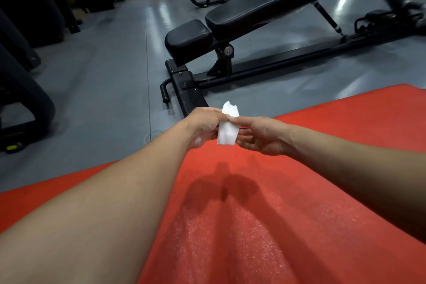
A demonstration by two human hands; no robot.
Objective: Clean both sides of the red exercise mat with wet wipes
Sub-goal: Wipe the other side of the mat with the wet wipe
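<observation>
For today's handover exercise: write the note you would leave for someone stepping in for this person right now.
Left hand: pinches the wipe.
Right hand: pinches the same wipe from the other side.
Wipe: held in the air over the far edge of the mat, folded, not touching it.
Mat: flat on the floor, beside the bench.
Done: wipe in hand; near part of the mat shows a speckled sheen, possibly damp.
Left: wiping this side, then the other.
</observation>
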